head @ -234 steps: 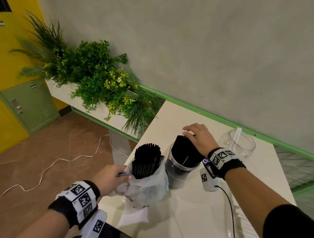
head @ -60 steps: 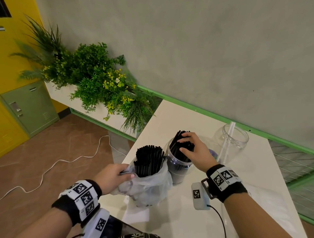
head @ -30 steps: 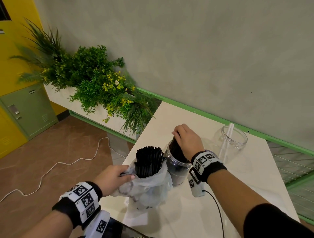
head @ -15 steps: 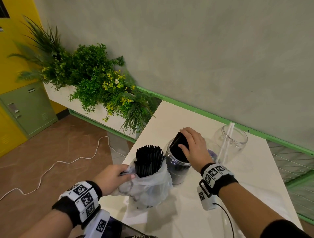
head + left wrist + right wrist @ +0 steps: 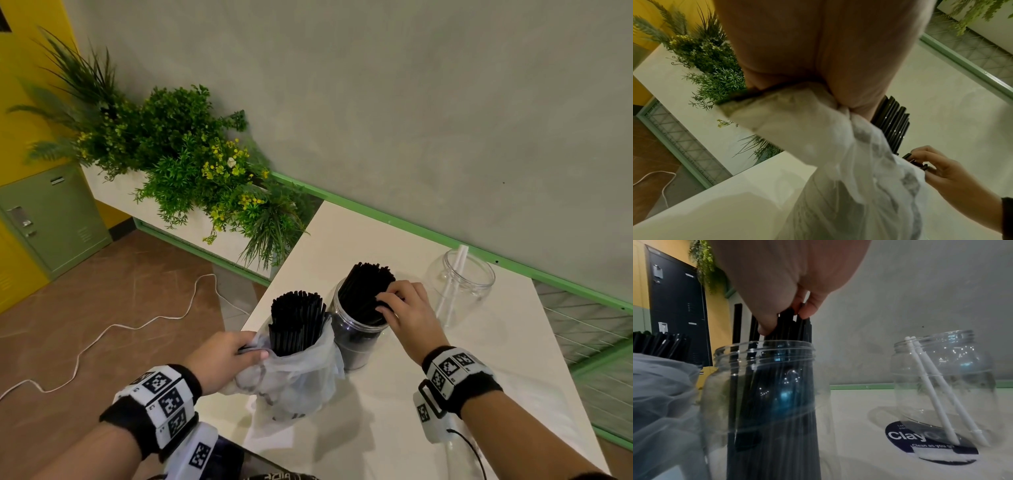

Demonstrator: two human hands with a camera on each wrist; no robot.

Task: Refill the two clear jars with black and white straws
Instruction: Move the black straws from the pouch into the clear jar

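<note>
Atop jarred black straws, curled fingers pinch.

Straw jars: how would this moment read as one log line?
left hand grips bag | right hand pinches black straws in near jar | far jar: two white straws

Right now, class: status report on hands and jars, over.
Left hand grips the plastic bag. Right hand pinches black straws in near jar. Far jar: two white straws.

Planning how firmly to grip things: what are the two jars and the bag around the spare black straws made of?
Jars: clear, glossy, with moulded threaded rims; probably plastic, possibly glass. Bag: thin, cloudy translucent film, crumpled and sagging, so soft plastic.
</note>
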